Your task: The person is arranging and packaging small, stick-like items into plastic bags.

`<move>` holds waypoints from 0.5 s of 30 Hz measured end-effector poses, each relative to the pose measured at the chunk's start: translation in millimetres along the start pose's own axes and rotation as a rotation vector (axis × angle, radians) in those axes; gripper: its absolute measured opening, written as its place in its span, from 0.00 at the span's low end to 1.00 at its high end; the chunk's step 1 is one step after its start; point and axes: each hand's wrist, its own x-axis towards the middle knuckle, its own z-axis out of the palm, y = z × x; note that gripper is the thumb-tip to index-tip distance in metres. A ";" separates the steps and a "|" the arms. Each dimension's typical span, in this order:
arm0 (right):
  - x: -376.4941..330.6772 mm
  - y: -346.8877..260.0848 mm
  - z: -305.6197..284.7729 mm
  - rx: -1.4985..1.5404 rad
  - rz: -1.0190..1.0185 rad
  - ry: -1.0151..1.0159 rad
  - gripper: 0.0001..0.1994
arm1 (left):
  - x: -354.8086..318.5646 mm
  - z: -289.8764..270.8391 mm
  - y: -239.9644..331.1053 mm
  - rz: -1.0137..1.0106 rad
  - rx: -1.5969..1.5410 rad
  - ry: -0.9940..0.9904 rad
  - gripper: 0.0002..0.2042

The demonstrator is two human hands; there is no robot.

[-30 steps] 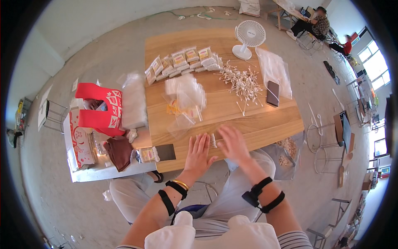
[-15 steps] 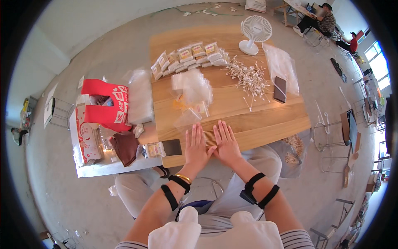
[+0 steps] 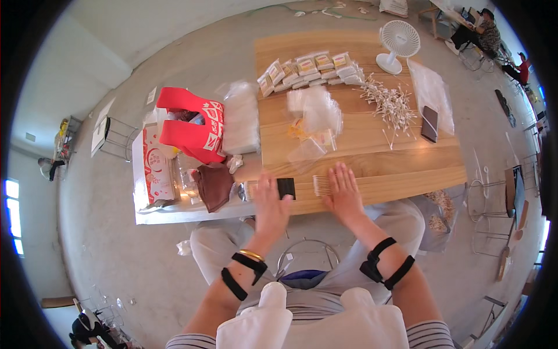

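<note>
While my left hand (image 3: 271,205) lies flat and open at the near edge of the pale wooden table (image 3: 407,168), my right hand (image 3: 344,192), also open, presses a small bundle of white cotton swabs (image 3: 321,185). A row of filled packets (image 3: 308,68) lines the far edge; I judge much remains, since a loose heap of swabs (image 3: 388,104) and empty clear bags (image 3: 317,113) wait mid-table.

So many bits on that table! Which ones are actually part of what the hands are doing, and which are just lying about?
In use:
- left hand by the small black block
- right hand on a row of cotton swabs
- loose swab pile
- clear plastic bags
- filled packets

Lying about:
- white fan
- phone
- red bag
</note>
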 end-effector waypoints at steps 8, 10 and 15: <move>26.4 -93.5 25.2 0.173 -0.063 0.140 0.38 | 26.3 -14.5 -92.4 -0.651 -0.338 -0.001 0.28; 28.7 -96.8 24.1 0.179 -0.041 0.157 0.39 | 32.8 -2.3 -93.7 -0.676 -0.351 0.073 0.29; 31.7 -100.4 24.9 0.186 -0.088 0.150 0.37 | 33.2 33.1 -123.1 -0.785 -0.431 0.119 0.33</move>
